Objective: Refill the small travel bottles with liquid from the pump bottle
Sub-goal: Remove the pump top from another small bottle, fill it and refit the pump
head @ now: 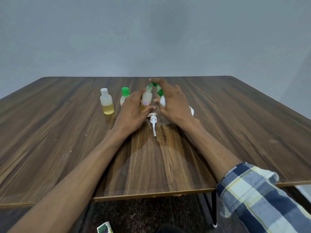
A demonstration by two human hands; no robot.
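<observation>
Head view is showing a dark wooden table (50, 132) with everything grouped around the small clear labelled bottle (146, 101) near its middle. Furthest left of that bottle, a clear travel bottle with a white cap (107, 101) is standing upright, holding yellowish liquid in its lower part. Between them, a clear bottle with a green cap (124, 96) is standing, partly hidden. The left hand (133, 111) is curling its fingers and thumb round the labelled bottle, keeping it upright. To the right, the right hand (173, 105) is gripping a white bottle with a green collar (160, 96), tilting it so its neck is meeting the labelled bottle's mouth. Just in front, a white pump head with its tube (153, 122) is lying flat on the wood.
</observation>
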